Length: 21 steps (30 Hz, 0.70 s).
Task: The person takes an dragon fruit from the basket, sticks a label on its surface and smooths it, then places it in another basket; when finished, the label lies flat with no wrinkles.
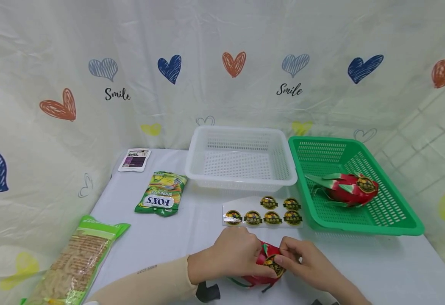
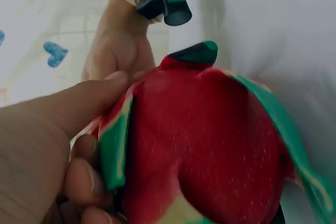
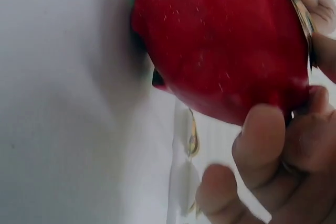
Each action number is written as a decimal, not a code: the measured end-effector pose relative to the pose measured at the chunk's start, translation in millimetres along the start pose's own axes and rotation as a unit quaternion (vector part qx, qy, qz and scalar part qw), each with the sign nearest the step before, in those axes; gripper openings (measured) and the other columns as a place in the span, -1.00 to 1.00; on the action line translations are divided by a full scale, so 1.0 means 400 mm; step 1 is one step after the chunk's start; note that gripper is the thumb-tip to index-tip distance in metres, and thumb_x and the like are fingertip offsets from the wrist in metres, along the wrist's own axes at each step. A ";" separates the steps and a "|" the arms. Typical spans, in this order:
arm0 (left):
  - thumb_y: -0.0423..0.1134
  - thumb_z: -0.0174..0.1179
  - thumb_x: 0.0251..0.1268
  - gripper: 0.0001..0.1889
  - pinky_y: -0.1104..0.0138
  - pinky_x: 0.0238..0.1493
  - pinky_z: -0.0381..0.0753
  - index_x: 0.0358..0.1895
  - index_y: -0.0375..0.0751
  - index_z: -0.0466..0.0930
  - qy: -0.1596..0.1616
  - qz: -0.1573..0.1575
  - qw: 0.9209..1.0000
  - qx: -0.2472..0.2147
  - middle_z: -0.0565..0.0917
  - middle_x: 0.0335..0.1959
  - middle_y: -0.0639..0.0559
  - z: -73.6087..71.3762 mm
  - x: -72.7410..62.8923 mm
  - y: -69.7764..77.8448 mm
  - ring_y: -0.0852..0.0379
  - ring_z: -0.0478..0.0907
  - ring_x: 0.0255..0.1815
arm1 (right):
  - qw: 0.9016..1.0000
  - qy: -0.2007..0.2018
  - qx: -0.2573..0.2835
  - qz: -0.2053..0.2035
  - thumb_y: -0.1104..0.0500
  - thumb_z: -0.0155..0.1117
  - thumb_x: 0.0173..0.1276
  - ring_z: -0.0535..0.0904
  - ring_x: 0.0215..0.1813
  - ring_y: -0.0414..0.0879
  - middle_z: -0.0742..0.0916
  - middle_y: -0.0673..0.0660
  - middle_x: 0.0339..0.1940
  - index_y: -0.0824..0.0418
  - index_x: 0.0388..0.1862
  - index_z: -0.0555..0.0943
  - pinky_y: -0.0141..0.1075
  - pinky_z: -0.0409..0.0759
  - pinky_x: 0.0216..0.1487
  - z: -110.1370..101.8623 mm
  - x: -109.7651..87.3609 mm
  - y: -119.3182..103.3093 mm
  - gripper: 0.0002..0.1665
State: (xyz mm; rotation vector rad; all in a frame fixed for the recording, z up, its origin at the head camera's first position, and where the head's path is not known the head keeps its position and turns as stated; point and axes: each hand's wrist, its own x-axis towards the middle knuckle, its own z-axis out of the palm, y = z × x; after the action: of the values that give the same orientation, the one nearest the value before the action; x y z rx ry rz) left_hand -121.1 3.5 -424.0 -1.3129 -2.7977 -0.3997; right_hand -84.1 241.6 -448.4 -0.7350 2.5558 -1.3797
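A red dragon fruit (image 1: pixel 254 279) with green scales lies on the table between both hands. My left hand (image 1: pixel 232 256) grips it from the left, thumb across its top; the left wrist view shows fingers curled along the side of the fruit (image 2: pixel 205 135). A round black-and-gold sticker (image 1: pixel 273 266) sits on the fruit's right end. My right hand (image 1: pixel 308 260) pinches the sticker's right edge with curled fingers and thumb. Close up in the right wrist view, the sticker's edge (image 3: pixel 302 17) stands slightly off the fruit (image 3: pixel 220 45), and fingertips (image 3: pixel 260 129) touch the fruit's underside.
Behind the hands lies a sheet of several similar stickers (image 1: pixel 253 217). Farther back stand a white basket (image 1: pixel 241 183) and a green basket (image 1: pixel 363 228) holding another stickered dragon fruit (image 1: pixel 344 190). At left are a Fox's candy bag (image 1: pixel 161 195), a small white-purple packet (image 1: pixel 135 160) and a long green-edged bag (image 1: pixel 73 262).
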 end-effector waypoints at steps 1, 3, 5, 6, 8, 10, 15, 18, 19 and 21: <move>0.48 0.26 0.22 -0.27 0.51 -0.82 -0.10 -0.84 0.14 0.17 0.002 0.008 1.000 -0.013 0.07 -0.89 0.33 0.001 -0.001 -0.005 0.43 -0.01 -0.83 | 1.000 0.004 -0.003 0.004 0.20 0.26 0.55 0.33 -0.58 -0.46 0.47 -0.10 -0.66 0.04 -0.43 0.46 -0.46 0.34 -0.64 0.003 0.001 -0.001 -0.70; 0.40 0.23 0.34 -0.28 0.54 -0.80 -0.16 -0.85 0.13 0.17 0.006 0.021 0.999 -0.035 0.07 -0.90 0.33 0.003 -0.003 -0.011 0.46 -0.07 -0.85 | 1.000 0.014 -0.010 0.012 0.19 0.25 0.56 0.32 -0.61 -0.46 0.45 -0.15 -0.68 0.02 -0.44 0.46 -0.46 0.31 -0.66 0.008 0.003 -0.003 -0.69; 0.32 0.19 0.43 -0.29 0.57 -0.81 -0.19 -0.86 0.12 0.20 0.008 0.032 0.998 -0.054 0.09 -0.91 0.34 0.005 -0.004 -0.016 0.49 -0.09 -0.86 | 0.999 0.024 -0.021 0.016 0.17 0.25 0.57 0.30 -0.64 -0.45 0.44 -0.18 -0.70 0.00 -0.46 0.47 -0.45 0.28 -0.68 0.013 0.005 -0.006 -0.67; 0.30 0.17 0.46 -0.30 0.58 -0.81 -0.20 -0.86 0.12 0.21 0.007 0.033 0.997 -0.062 0.10 -0.91 0.34 0.005 -0.004 -0.017 0.49 -0.09 -0.87 | 0.999 0.027 -0.024 0.020 0.16 0.26 0.57 0.29 -0.65 -0.45 0.43 -0.19 -0.71 -0.01 -0.47 0.46 -0.45 0.27 -0.69 0.014 0.006 -0.007 -0.66; 0.28 0.13 0.50 -0.30 0.59 -0.82 -0.18 -0.86 0.12 0.24 0.008 0.037 0.997 -0.068 0.13 -0.92 0.34 0.005 -0.003 -0.019 0.50 -0.05 -0.89 | 0.999 0.030 -0.026 0.023 0.14 0.26 0.57 0.29 -0.66 -0.45 0.42 -0.19 -0.72 -0.01 -0.48 0.46 -0.44 0.25 -0.69 0.015 0.007 -0.008 -0.65; 0.28 0.12 0.51 -0.31 0.60 -0.83 -0.16 -0.86 0.13 0.27 0.008 0.038 0.997 -0.071 0.16 -0.92 0.35 0.005 -0.003 -0.019 0.51 -0.03 -0.90 | 0.999 0.021 -0.018 0.025 0.14 0.25 0.57 0.30 -0.65 -0.44 0.43 -0.16 -0.72 0.01 -0.47 0.46 -0.44 0.27 -0.69 0.013 0.006 -0.008 -0.67; 0.33 0.22 0.40 -0.33 0.57 -0.83 -0.09 -0.84 0.13 0.27 -0.003 0.027 0.998 -0.063 0.17 -0.91 0.34 0.003 -0.003 -0.017 0.50 0.02 -0.88 | 0.999 -0.023 0.032 0.025 0.18 0.22 0.58 0.40 -0.58 -0.41 0.49 0.02 -0.66 0.10 -0.39 0.48 -0.41 0.44 -0.61 -0.006 -0.001 0.004 -0.74; 0.41 0.26 0.29 -0.33 0.53 -0.82 0.02 -0.83 0.14 0.27 -0.019 0.011 0.998 -0.051 0.18 -0.91 0.34 0.000 -0.004 -0.012 0.46 0.11 -0.85 | 0.997 -0.045 0.054 0.024 0.18 0.26 0.56 0.45 -0.53 -0.38 0.49 0.09 -0.63 0.14 -0.35 0.45 -0.38 0.50 -0.51 -0.016 -0.005 0.013 -0.75; 0.44 0.26 0.26 -0.33 0.51 -0.82 0.05 -0.82 0.15 0.27 -0.023 0.005 0.999 -0.046 0.19 -0.91 0.34 -0.002 -0.004 -0.010 0.44 0.14 -0.85 | 0.997 -0.051 0.059 0.025 0.16 0.29 0.54 0.45 -0.52 -0.37 0.49 0.10 -0.62 0.15 -0.34 0.44 -0.37 0.50 -0.49 -0.019 -0.006 0.015 -0.74; 0.48 0.27 0.20 -0.32 0.50 -0.81 0.08 -0.82 0.15 0.27 -0.026 -0.002 0.999 -0.034 0.19 -0.91 0.33 -0.003 -0.005 -0.007 0.41 0.18 -0.83 | 0.995 -0.062 0.069 0.026 0.14 0.33 0.51 0.45 -0.49 -0.35 0.48 0.11 -0.60 0.18 -0.32 0.42 -0.35 0.50 -0.47 -0.024 -0.007 0.019 -0.71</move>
State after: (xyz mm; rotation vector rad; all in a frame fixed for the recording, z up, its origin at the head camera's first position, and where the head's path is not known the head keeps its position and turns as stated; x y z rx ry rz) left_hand -122.1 0.0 -423.8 -1.3505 -2.8523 -0.4714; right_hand -87.7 253.6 -449.5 -0.7018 2.3428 -1.4299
